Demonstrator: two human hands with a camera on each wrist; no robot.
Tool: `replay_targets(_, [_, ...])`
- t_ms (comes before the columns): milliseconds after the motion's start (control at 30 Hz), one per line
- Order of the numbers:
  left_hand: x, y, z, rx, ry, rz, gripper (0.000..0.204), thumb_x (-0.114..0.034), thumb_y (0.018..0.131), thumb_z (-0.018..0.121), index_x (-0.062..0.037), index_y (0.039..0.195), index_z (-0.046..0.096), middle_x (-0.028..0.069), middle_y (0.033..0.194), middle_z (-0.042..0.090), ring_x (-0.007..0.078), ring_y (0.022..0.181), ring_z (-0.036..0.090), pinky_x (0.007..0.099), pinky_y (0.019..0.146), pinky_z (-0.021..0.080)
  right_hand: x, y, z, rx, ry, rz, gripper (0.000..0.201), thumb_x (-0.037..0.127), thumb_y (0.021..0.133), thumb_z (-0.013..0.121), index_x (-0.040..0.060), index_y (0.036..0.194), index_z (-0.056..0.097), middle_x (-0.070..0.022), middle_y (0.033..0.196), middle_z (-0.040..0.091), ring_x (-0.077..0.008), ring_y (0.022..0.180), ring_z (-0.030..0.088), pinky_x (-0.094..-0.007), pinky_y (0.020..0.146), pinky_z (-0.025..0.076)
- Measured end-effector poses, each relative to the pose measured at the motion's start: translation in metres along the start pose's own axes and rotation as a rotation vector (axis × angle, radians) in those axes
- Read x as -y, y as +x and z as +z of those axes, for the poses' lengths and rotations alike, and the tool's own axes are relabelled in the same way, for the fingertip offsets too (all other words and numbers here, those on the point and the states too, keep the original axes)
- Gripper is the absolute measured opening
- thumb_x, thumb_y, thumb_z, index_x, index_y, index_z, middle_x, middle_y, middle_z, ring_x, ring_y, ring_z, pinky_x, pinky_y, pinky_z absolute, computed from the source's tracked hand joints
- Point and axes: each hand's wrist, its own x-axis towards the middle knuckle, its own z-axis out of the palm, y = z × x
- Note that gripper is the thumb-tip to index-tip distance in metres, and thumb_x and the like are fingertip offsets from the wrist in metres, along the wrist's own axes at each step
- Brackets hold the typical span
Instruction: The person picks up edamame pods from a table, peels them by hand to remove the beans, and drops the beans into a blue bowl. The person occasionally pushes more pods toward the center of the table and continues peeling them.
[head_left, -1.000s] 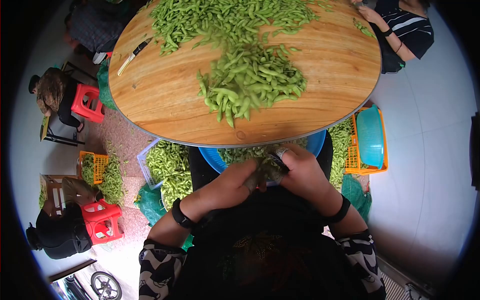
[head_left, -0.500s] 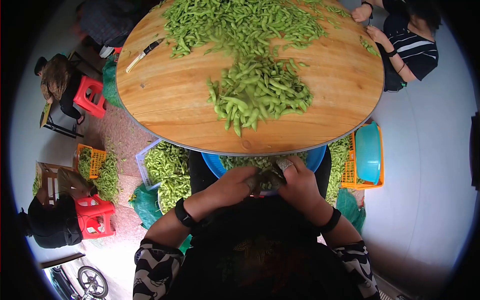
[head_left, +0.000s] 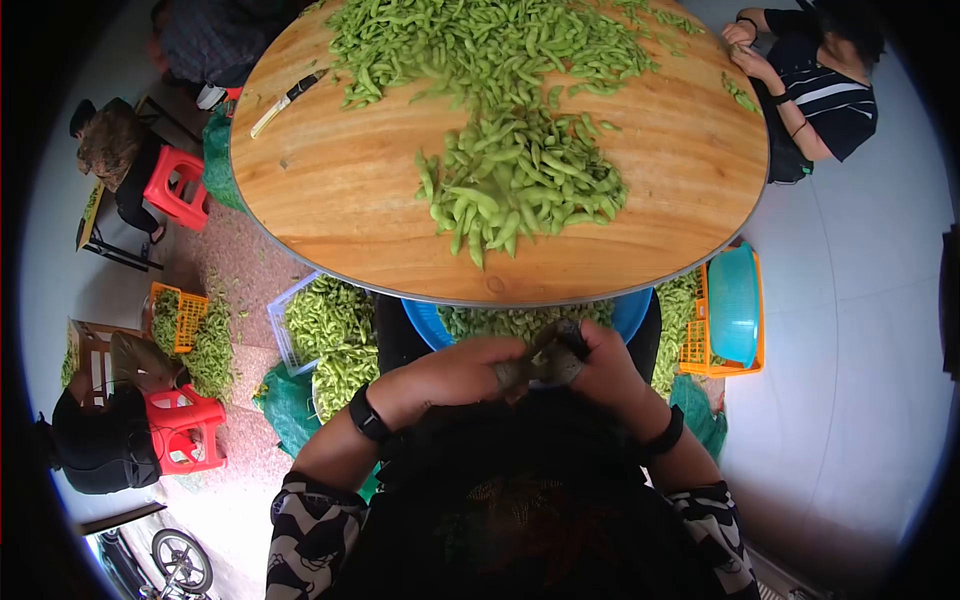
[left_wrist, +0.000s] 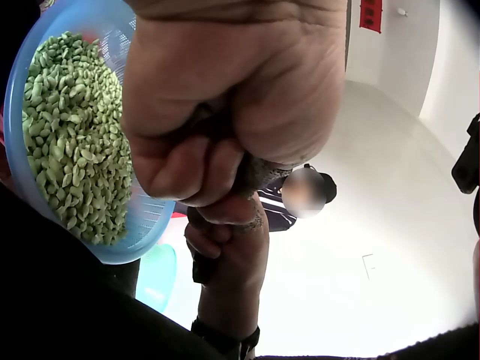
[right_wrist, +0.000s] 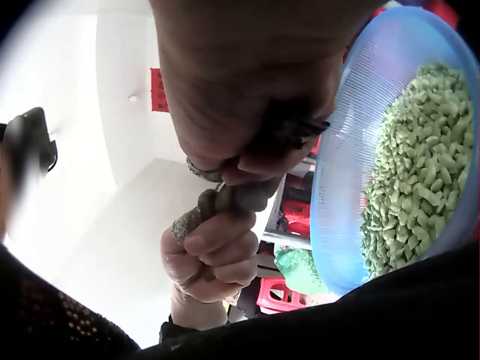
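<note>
Left hand [head_left: 465,368]: fingers curled, meeting the right hand [head_left: 612,372]; the latter's fingers also bent. Contents of both grips: hidden, cannot tell. Grey cover [right_wrist: 187,223], on left thumb. Blue basket [left_wrist: 154,225], perforated, just beside the hands, containing shelled green beans [left_wrist: 75,142]. Round wooden table [head_left: 350,190], bearing heaped soybean pods [head_left: 535,180] and one dark-handled knife [head_left: 300,90], left side.

From here I see red plastic stools [head_left: 186,430] — a black-tyred spoked wheel [head_left: 182,560] near one — and a person in a white-striped black top [head_left: 825,90].
</note>
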Motion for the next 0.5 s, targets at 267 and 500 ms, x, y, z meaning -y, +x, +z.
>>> replay_targets(267, [0.02,0.003,-0.002,0.053,-0.162,-0.052,0.016,-0.021,0.088,0.049,-0.0083,0.086,0.058,-0.0039,0.07,0.05,0.0056,0.065,0.045,0.022,0.057,0.036,0.008,0.01,-0.016,0.235,0.196,0.303,0.024,0.012,0.081,0.07,0.0021,0.101,0.063,-0.0019,0.084,0.064,-0.0098,0.078,0.058,-0.0278,0.072,0.049])
replay_targets(500, [0.024,0.0,-0.004,0.047,-0.264,0.047,0.016,-0.018,0.091,0.046,-0.0085,0.088,0.058,-0.0033,0.071,0.052,0.006,0.065,0.045,0.021,0.058,0.037,-0.022,0.019,-0.009,0.088,0.037,0.065,0.021,0.008,0.076,0.066,0.0013,0.095,0.062,-0.0048,0.072,0.06,-0.0123,0.058,0.054,-0.0254,0.052,0.043])
